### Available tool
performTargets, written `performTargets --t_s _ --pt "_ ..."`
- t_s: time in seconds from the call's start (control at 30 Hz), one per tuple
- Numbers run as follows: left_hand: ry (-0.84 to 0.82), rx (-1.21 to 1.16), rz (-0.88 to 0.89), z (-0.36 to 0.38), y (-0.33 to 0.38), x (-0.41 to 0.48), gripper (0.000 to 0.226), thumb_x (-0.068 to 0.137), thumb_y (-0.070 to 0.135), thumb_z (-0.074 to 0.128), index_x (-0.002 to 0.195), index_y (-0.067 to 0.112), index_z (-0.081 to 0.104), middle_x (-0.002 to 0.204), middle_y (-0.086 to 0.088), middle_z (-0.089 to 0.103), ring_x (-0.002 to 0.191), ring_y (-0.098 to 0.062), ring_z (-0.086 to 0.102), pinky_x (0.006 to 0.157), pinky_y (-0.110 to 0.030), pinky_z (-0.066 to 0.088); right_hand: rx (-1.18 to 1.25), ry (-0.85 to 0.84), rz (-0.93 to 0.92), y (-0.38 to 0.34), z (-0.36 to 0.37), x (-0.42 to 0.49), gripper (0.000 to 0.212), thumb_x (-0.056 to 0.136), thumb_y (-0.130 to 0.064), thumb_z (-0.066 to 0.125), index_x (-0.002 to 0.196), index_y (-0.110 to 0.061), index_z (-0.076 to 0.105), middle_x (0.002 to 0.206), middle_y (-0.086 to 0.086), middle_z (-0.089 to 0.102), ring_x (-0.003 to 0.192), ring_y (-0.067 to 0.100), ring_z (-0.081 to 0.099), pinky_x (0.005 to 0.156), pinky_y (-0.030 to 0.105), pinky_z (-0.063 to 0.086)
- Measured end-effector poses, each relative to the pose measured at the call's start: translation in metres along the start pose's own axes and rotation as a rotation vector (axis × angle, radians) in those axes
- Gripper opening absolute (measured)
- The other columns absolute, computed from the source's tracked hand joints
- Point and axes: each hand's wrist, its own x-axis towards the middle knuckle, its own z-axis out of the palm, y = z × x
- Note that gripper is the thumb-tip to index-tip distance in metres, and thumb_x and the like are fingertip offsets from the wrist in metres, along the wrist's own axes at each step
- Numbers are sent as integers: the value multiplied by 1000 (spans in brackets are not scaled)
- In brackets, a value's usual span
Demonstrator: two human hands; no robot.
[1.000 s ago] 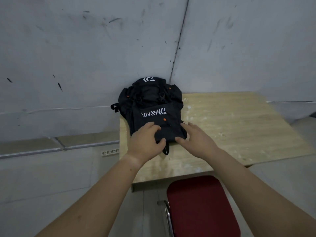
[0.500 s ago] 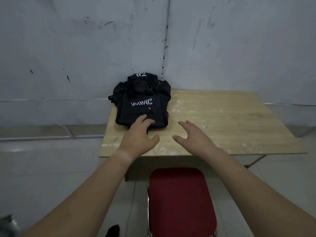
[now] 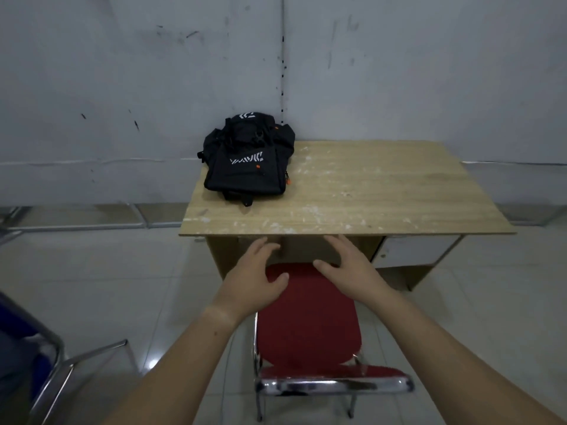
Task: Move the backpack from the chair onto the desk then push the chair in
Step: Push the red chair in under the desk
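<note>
A black backpack [image 3: 248,157] with white lettering and small orange tabs lies on the back left corner of the wooden desk [image 3: 368,191], against the wall. Below the desk's front edge stands a chair with a red seat [image 3: 306,320] and a chrome frame, its seat front just under the desk's edge. My left hand [image 3: 254,277] hovers over the seat's far left part with fingers spread, holding nothing. My right hand [image 3: 349,265] hovers over the seat's far right part, fingers apart and empty as well. Both hands are well short of the backpack.
The desk stands in a corner of grey walls, with a white drawer unit [image 3: 414,250] under its right side. A second chair with a blue seat and chrome legs [image 3: 46,357] stands at the lower left. The floor is pale tile.
Both hands let go of the backpack and drew back from the desk top to above the chair seat. The view pulled back, showing the whole desk and chair.
</note>
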Motion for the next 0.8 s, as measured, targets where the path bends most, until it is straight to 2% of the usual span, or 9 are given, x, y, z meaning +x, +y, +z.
performTargets --t_s 0.13,0.27,0.47,0.57,0.67,0.73,0.8 --pt "-56 -32 -12 31 4 -43 67 85 51 60 145 33 36 160 14 17 141 -9 34 104 -28 39 74 25 111 30 6 -49 73 90 -54 56 152 -31 27 164 -4 11 150 15 12 117 38 23" --pt "-59 -47 -12 58 -4 -85 73 84 54 60 147 31 32 160 11 19 143 -9 31 110 -31 38 125 20 197 54 24 -94 75 90 -57 56 152 -28 26 164 -4 10 150 15 10 119 38 19" --pt "-77 -15 25 80 -8 -129 83 81 63 57 150 35 22 162 12 16 145 -9 25 113 -34 36 162 11 173 75 47 -131 79 87 -60 57 152 -30 25 165 -2 9 150 15 11 120 39 18" --pt "-105 50 53 88 -5 -131 86 79 63 58 151 33 22 162 10 17 146 -10 24 115 -35 34 127 -39 131 87 52 -134 88 81 -68 59 152 -32 23 164 -5 14 149 14 19 119 40 24" --pt "-191 186 48 103 -13 -127 93 75 61 61 152 32 17 162 5 18 148 -17 22 117 -42 30 -91 -145 83 112 55 -134 101 68 -74 64 151 -33 26 158 -9 26 146 15 27 115 42 33" --pt "-331 335 -3 119 -22 -123 91 78 46 63 153 32 14 160 2 23 146 -24 25 116 -47 29 -376 -196 30 127 59 -131 81 68 -62 68 140 -33 44 141 -6 52 129 18 50 100 37 46" --pt "-406 417 -52 132 -28 -118 64 83 21 60 143 28 37 140 -1 50 129 -28 48 102 -42 42 -668 -197 -22 131 62 -124 43 80 -44 64 120 -32 59 113 -4 69 104 21 65 81 31 46"
